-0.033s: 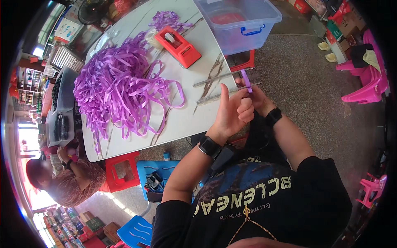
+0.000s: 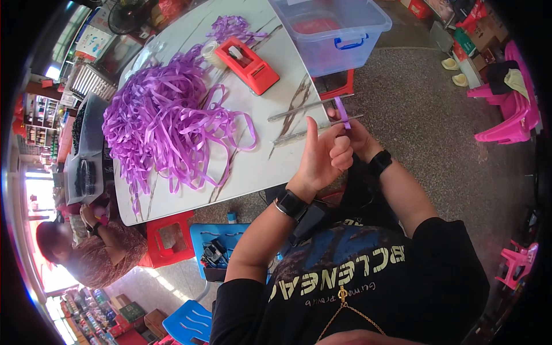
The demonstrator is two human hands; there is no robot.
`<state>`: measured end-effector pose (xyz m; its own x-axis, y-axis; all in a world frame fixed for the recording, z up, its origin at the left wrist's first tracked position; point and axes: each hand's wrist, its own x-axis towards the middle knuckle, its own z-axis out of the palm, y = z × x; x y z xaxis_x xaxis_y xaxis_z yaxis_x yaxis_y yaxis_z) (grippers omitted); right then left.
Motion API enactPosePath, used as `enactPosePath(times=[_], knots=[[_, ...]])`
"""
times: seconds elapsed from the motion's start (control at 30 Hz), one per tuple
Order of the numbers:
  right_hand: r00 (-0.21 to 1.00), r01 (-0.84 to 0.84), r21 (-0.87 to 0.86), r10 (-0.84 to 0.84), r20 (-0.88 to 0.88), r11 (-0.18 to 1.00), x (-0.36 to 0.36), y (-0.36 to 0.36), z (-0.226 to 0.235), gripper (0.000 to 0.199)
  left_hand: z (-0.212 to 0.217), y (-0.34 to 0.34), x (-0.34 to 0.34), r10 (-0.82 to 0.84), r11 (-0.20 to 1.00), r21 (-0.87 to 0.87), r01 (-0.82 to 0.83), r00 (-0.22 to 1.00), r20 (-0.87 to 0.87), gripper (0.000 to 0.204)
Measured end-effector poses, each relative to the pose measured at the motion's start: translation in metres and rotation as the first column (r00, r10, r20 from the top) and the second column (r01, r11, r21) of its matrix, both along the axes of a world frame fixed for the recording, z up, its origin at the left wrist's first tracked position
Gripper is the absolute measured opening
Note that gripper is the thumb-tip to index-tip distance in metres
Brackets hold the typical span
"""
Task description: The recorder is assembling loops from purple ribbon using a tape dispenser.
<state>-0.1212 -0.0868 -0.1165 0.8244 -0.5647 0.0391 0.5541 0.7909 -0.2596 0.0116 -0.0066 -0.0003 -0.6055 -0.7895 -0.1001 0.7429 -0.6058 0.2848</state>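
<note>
A short purple ribbon (image 2: pixel 342 113) is looped around two parallel metal rods (image 2: pixel 305 109), which reach past the right edge of the table. My right hand (image 2: pixel 361 138) is at the ribbon and rod ends, its fingers closed around there and partly hidden behind my left hand. My left hand (image 2: pixel 326 154) is just left of it, thumb stretched up and the lower fingers curled in. Its index finger reaches to the lower end of the ribbon loop; whether the curled fingers hold anything is hidden. A large tangled heap of purple ribbon (image 2: pixel 161 115) covers the left of the table.
On the marbled white table (image 2: pixel 241 172) stands a red tape dispenser (image 2: pixel 250 66) beside a tape roll (image 2: pixel 213 53). A clear plastic bin (image 2: pixel 333 40) is beyond the right edge. Blue and red stools (image 2: pixel 169 238) stand near the front edge; another person (image 2: pixel 103 253) sits at left.
</note>
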Motion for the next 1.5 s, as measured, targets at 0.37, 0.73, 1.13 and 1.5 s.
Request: enactPosePath(times=[0.37, 0.73, 1.13, 1.5], knots=[[0.93, 0.157, -0.059, -0.168, -0.326, 0.986, -0.014, 0.002, 0.024, 0.012, -0.001, 0.001, -0.001, -0.002, 1.0, 0.009, 0.002, 1.0, -0.019, 0.075], [0.694, 0.01, -0.211, -0.159, -0.702, 0.978, -0.041, -0.017, 0.076, 0.021, -0.002, 0.001, -0.001, -0.002, 1.0, 0.0, 0.002, 0.999, -0.046, 0.07], [0.491, -0.127, -0.362, -0.258, -0.832, 0.924, -0.046, -0.015, 0.104, 0.022, -0.002, 0.001, 0.0, 0.009, 1.0, 0.001, -0.009, 0.999, -0.032, 0.071], [0.674, -0.042, -0.196, -0.117, -0.729, 0.98, -0.049, -0.016, 0.084, 0.016, 0.0, 0.002, 0.0, 0.022, 1.0, 0.012, -0.022, 0.999, -0.035, 0.07]])
